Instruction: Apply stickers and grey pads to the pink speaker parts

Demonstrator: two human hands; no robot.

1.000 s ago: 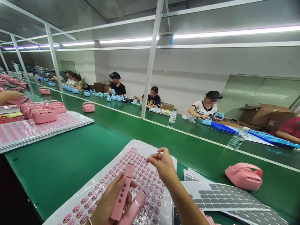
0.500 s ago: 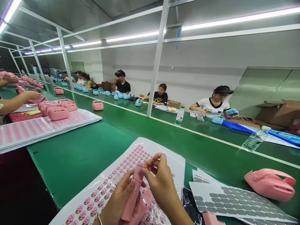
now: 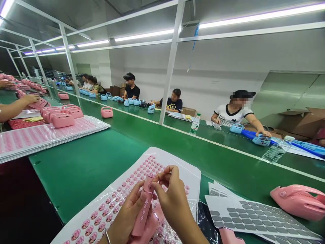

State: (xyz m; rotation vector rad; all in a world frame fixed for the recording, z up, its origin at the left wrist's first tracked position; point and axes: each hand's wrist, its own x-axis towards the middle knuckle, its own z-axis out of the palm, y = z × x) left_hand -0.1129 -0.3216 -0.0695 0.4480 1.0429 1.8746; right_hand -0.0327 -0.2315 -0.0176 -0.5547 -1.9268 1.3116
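Observation:
My left hand point(image 3: 127, 211) is closed around a pink microphone point(image 3: 143, 213), a squarish stick with a row of round buttons and a shiny band near its top. The fingers of my right hand point(image 3: 171, 193) are pinched at the microphone's upper end. A small round sticker point(image 3: 150, 185) shows there under my right thumb. Behind the held microphone is a second pink microphone point(image 3: 155, 220), partly hidden; whether my left hand grips it too is unclear. Beneath both hands lies a sheet of round pink picture stickers point(image 3: 111, 205), with crumpled clear film near my right wrist.
To the right are sheets of grey oval stickers point(image 3: 243, 215), a dark glossy object point(image 3: 204, 217) and a pink speaker point(image 3: 299, 202). More pink speakers point(image 3: 62, 118) stand on stacked sheets at left. Water bottles point(image 3: 278, 149) and co-workers point(image 3: 235, 108) are across the green bench.
My hands have barely moved on the microphone. Across the bench, a co-worker has lowered a blue speaker to the table beside the tilted bottle.

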